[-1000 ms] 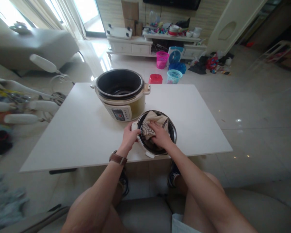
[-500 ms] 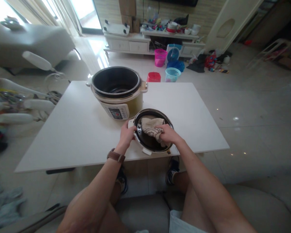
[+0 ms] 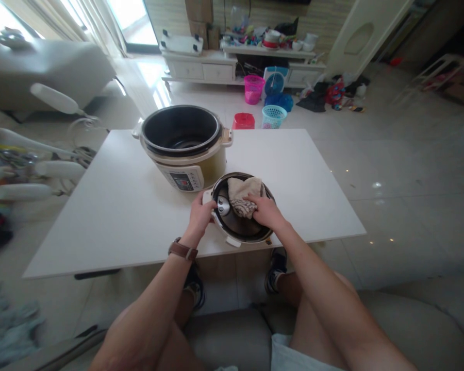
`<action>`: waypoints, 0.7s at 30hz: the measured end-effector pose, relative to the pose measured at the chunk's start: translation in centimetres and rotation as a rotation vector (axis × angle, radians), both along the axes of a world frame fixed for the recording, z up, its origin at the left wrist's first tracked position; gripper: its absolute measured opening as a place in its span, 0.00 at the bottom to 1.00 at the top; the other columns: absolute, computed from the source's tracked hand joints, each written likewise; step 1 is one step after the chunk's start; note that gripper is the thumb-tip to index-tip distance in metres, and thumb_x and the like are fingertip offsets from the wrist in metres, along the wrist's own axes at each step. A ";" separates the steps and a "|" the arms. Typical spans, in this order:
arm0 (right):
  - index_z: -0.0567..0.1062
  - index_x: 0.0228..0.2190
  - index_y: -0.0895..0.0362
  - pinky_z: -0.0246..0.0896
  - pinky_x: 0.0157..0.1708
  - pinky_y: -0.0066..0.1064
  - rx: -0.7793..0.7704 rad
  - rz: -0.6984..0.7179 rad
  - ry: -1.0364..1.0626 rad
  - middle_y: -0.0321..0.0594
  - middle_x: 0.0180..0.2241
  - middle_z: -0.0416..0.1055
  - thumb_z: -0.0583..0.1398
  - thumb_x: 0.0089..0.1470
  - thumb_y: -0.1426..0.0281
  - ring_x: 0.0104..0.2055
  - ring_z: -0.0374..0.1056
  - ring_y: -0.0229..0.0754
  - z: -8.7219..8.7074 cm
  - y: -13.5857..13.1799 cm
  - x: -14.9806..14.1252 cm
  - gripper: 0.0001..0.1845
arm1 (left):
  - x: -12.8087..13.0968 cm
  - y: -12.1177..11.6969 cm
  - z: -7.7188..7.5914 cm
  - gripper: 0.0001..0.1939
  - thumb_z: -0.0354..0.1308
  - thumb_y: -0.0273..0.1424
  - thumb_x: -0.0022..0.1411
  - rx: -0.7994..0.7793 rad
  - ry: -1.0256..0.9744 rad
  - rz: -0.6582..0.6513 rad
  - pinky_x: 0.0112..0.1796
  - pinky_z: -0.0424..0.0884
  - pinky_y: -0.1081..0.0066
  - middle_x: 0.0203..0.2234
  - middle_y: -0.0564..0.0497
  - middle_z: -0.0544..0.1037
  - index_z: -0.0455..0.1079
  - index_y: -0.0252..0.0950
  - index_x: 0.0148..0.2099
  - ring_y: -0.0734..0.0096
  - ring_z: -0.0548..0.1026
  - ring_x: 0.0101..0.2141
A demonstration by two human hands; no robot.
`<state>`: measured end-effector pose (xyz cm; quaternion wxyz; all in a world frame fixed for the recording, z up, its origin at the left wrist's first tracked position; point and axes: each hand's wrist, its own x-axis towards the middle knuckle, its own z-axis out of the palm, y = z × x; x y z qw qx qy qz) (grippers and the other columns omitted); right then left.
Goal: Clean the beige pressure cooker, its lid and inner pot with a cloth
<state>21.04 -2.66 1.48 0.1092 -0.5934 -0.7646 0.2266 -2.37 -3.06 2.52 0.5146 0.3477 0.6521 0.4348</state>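
A round pressure cooker lid (image 3: 237, 229) is tilted at the table's near edge, its dark inner side facing up. My left hand (image 3: 199, 215) grips its left rim, thumb over the white edge beside a metal valve plate. Inside the lid my right hand (image 3: 267, 210) presses a beige patterned cloth (image 3: 242, 195) against the upper part, fingers closed on the fabric. Just behind the lid, the electric pressure cooker (image 3: 185, 154) stands without a lid, its dark inner pot (image 3: 180, 126) visible and its control panel turned towards me.
Both pieces are at the white table (image 3: 112, 216). On the floor beyond it are a red stool (image 3: 243, 121), a light blue basket (image 3: 274, 116) and a pink basket (image 3: 253, 89). White lamp-like arms (image 3: 58, 98) stick out at the left. A sofa seat (image 3: 228, 335) is beneath me.
My right hand has moved the cloth slightly up inside the lid, uncovering more of the valve plate and lower interior. My left hand keeps its hold on the rim.
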 end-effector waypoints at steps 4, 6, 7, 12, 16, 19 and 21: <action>0.80 0.59 0.53 0.69 0.62 0.47 -0.047 -0.068 -0.060 0.49 0.52 0.83 0.63 0.56 0.77 0.57 0.78 0.61 0.8 -0.5 -0.8 0.29 | -0.1 0.2 -0.3 0.33 0.60 0.31 0.42 0.014 0.020 -0.016 0.23 0.71 0.70 0.37 0.49 0.79 0.76 0.39 0.55 0.62 0.76 0.29; 0.82 0.55 0.56 0.71 0.58 0.47 -0.061 -0.078 -0.080 0.52 0.48 0.84 0.62 0.57 0.76 0.53 0.80 0.62 1.3 -1.1 -1.8 0.25 | 0.0 0.2 -0.7 0.31 0.61 0.31 0.43 0.046 0.050 -0.028 0.23 0.71 0.70 0.37 0.49 0.79 0.76 0.39 0.54 0.62 0.76 0.30; 0.82 0.53 0.57 0.72 0.57 0.46 -0.062 -0.077 -0.086 0.53 0.46 0.84 0.61 0.57 0.75 0.52 0.80 0.61 1.4 -1.6 -2.3 0.23 | 0.0 0.3 -0.9 0.30 0.61 0.31 0.44 0.071 0.067 -0.029 0.24 0.71 0.71 0.37 0.48 0.80 0.77 0.39 0.53 0.62 0.76 0.31; 0.83 0.51 0.53 0.73 0.54 0.41 -0.006 0.001 0.032 0.47 0.45 0.85 0.59 0.57 0.73 0.50 0.80 0.57 2.0 -3.0 -4.4 0.22 | 0.3 0.6 -1.9 0.26 0.60 0.33 0.48 0.152 0.116 0.011 0.28 0.72 0.73 0.39 0.48 0.81 0.78 0.38 0.52 0.63 0.76 0.35; 0.80 0.57 0.48 0.71 0.59 0.39 0.061 -0.107 0.120 0.40 0.52 0.84 0.59 0.57 0.72 0.56 0.78 0.54 2.0 -2.2 -3.5 0.27 | 0.4 0.6 -1.6 0.28 0.61 0.33 0.48 0.115 0.111 0.009 0.25 0.70 0.73 0.38 0.48 0.81 0.77 0.38 0.54 0.65 0.75 0.31; 0.78 0.61 0.46 0.71 0.60 0.43 0.085 -0.255 0.054 0.40 0.55 0.82 0.60 0.57 0.72 0.57 0.77 0.56 1.7 -1.3 -2.1 0.31 | 0.3 0.1 -1.1 0.29 0.62 0.34 0.49 0.111 0.076 -0.012 0.23 0.70 0.73 0.38 0.49 0.81 0.77 0.39 0.55 0.65 0.75 0.29; 0.77 0.62 0.45 0.71 0.60 0.45 0.093 -0.324 0.022 0.41 0.57 0.81 0.60 0.57 0.73 0.57 0.77 0.57 1.3 -0.9 -1.6 0.33 | 0.3 -0.2 -0.8 0.29 0.64 0.34 0.49 0.104 0.069 -0.016 0.23 0.70 0.73 0.38 0.49 0.80 0.77 0.39 0.55 0.65 0.76 0.29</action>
